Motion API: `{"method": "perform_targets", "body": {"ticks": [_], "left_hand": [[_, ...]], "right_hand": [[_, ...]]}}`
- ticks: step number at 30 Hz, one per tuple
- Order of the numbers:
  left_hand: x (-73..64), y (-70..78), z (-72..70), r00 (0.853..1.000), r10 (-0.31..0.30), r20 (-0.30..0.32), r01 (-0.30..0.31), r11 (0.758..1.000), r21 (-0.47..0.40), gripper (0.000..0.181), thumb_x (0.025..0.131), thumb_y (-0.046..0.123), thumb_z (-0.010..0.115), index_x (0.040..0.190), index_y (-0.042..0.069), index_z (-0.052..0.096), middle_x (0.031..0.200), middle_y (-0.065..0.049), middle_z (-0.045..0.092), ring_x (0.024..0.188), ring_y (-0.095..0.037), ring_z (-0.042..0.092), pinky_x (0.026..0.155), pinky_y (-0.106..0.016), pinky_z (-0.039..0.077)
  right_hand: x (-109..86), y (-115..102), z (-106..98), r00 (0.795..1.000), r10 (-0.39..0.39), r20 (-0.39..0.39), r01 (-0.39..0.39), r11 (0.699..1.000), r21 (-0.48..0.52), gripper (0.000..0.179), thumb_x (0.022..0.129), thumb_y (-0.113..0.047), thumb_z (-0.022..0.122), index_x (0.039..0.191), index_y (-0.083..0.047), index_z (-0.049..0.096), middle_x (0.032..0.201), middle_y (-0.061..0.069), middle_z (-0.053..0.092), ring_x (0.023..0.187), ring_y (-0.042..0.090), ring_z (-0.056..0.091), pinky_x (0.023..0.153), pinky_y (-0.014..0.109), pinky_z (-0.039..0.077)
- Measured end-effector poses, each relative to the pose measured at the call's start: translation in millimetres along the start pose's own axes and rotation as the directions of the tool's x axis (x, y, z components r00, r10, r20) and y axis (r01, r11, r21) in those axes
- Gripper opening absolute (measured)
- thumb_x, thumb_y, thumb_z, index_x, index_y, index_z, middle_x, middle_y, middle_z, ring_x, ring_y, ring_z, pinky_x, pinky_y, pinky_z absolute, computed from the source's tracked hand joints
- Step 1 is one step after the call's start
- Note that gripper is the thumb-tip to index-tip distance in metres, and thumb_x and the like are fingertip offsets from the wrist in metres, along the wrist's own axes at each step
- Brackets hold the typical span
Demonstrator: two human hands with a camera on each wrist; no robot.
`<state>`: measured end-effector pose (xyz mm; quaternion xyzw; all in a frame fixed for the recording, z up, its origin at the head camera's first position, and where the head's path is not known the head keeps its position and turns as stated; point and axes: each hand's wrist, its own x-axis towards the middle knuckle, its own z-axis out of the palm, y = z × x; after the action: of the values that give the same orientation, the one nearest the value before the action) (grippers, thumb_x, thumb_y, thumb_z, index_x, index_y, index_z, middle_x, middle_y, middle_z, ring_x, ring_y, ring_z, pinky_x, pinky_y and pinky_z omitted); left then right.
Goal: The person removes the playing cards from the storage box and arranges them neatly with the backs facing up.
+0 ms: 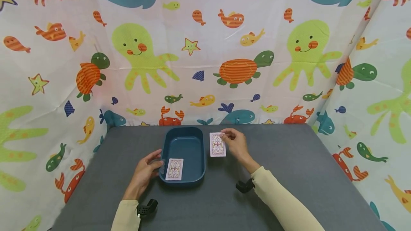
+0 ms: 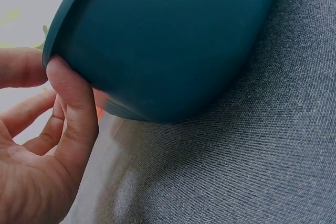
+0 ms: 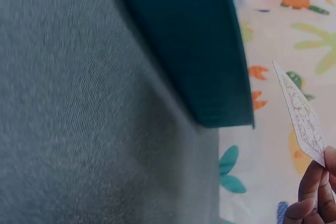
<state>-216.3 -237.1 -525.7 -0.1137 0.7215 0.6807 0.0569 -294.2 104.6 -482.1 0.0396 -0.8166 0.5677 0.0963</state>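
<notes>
A dark teal tray (image 1: pixel 194 179) with raised walls stands on the grey table, and a patterned playing card (image 1: pixel 174 169) lies in its near left corner. My left hand (image 1: pixel 145 172) pinches the tray's left rim between thumb and fingers; the left wrist view shows the thumb (image 2: pixel 71 85) against the outer wall. To the right of the tray, my right hand (image 1: pixel 236 144) pinches a second playing card (image 1: pixel 217 145) by its upper right corner. That card (image 3: pixel 300 116) appears held up above the table in the right wrist view, its patterned back showing.
Grey cloth covers the table (image 1: pixel 257 202). A white curtain (image 1: pixel 205 63) printed with sea animals hangs behind the table and along both sides. Each wrist carries a black band device, one on the left (image 1: pixel 147 208) and one on the right (image 1: pixel 245 186).
</notes>
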Motion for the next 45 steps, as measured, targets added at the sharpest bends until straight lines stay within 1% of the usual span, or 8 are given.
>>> {"method": "perform_targets", "body": {"ticks": [8, 11, 18, 22, 29, 36, 41, 45], "left_hand": [[0.9, 0.4, 0.8, 1.0, -0.006, -0.007, 0.006, 1.0, 0.009, 0.052, 0.094, 0.012, 0.062, 0.144, 0.019, 0.048, 0.142, -0.009, 0.045, 0.109, -0.027, 0.054, 0.075, -0.032, 0.052], [0.6, 0.7, 1.0, 1.0, -0.012, -0.009, 0.012, 1.0, 0.005, 0.052, 0.094, 0.012, 0.062, 0.143, 0.02, 0.048, 0.142, -0.009, 0.046, 0.109, -0.027, 0.054, 0.075, -0.032, 0.052], [-0.2, 1.9, 0.7, 1.0, -0.007, -0.004, 0.007, 1.0, 0.013, 0.052, 0.095, 0.012, 0.061, 0.144, 0.019, 0.048, 0.143, -0.01, 0.045, 0.11, -0.028, 0.053, 0.075, -0.032, 0.051], [-0.3, 1.8, 0.7, 1.0, -0.003, -0.002, 0.003, 1.0, 0.019, 0.052, 0.095, 0.012, 0.061, 0.144, 0.019, 0.048, 0.143, -0.01, 0.045, 0.11, -0.028, 0.053, 0.074, -0.032, 0.051], [-0.9, 2.4, 1.1, 1.0, 0.0, -0.003, 0.0, 1.0, 0.025, 0.051, 0.094, 0.012, 0.061, 0.143, 0.019, 0.048, 0.142, -0.009, 0.045, 0.109, -0.026, 0.054, 0.075, -0.032, 0.052], [-0.6, 3.0, -0.7, 1.0, 0.011, 0.001, -0.011, 0.999, 0.034, 0.052, 0.095, 0.012, 0.06, 0.144, 0.018, 0.047, 0.144, -0.011, 0.045, 0.11, -0.027, 0.054, 0.076, -0.032, 0.052], [-0.8, 1.2, -0.6, 1.0, -0.003, -0.007, 0.003, 1.0, 0.031, 0.051, 0.094, 0.012, 0.061, 0.144, 0.018, 0.048, 0.143, -0.01, 0.046, 0.108, -0.026, 0.055, 0.076, -0.033, 0.052], [-0.4, -0.3, -1.0, 1.0, -0.008, -0.009, 0.008, 0.999, 0.035, 0.051, 0.094, 0.013, 0.061, 0.143, 0.02, 0.049, 0.142, -0.009, 0.047, 0.109, -0.027, 0.055, 0.077, -0.033, 0.052]], "right_hand": [[19.9, 18, 8, 0.997, 0.082, 0.003, -0.082, 0.995, -0.061, 0.021, 0.092, -0.024, 0.07, 0.107, -0.011, 0.072, 0.089, 0.007, 0.069, 0.078, 0.017, 0.057, 0.065, 0.026, 0.043], [27.2, 24, 11, 0.995, 0.104, 0.0, -0.104, 0.992, -0.075, 0.02, 0.092, -0.026, 0.069, 0.106, -0.011, 0.071, 0.09, 0.006, 0.067, 0.079, 0.017, 0.056, 0.064, 0.027, 0.042], [43.1, 35, 20, 0.993, 0.12, -0.006, -0.12, 0.989, -0.082, 0.018, 0.091, -0.023, 0.071, 0.103, -0.011, 0.072, 0.088, 0.007, 0.07, 0.077, 0.017, 0.057, 0.064, 0.027, 0.042], [50.2, 37, 25, 0.99, 0.138, -0.003, -0.138, 0.985, -0.104, 0.017, 0.091, -0.024, 0.071, 0.103, -0.012, 0.072, 0.089, 0.006, 0.069, 0.079, 0.017, 0.058, 0.065, 0.027, 0.043], [62.4, 42, 31, 0.987, 0.162, 0.012, -0.16, 0.982, -0.101, 0.018, 0.092, -0.025, 0.07, 0.103, -0.012, 0.071, 0.09, 0.006, 0.067, 0.08, 0.018, 0.058, 0.065, 0.027, 0.044], [68.3, 46, 36, 0.984, 0.177, 0.028, -0.173, 0.978, -0.118, 0.016, 0.092, -0.023, 0.07, 0.103, -0.011, 0.071, 0.092, 0.007, 0.069, 0.083, 0.019, 0.061, 0.067, 0.029, 0.047], [67.4, 52, 40, 0.982, 0.185, 0.029, -0.179, 0.972, -0.151, 0.016, 0.092, -0.02, 0.069, 0.102, -0.008, 0.071, 0.095, 0.01, 0.069, 0.083, 0.021, 0.06, 0.068, 0.029, 0.047], [66.9, 60, 44, 0.987, 0.157, 0.012, -0.152, 0.967, -0.204, 0.016, 0.092, -0.02, 0.069, 0.102, -0.007, 0.071, 0.095, 0.011, 0.069, 0.083, 0.021, 0.06, 0.068, 0.03, 0.049]]}}
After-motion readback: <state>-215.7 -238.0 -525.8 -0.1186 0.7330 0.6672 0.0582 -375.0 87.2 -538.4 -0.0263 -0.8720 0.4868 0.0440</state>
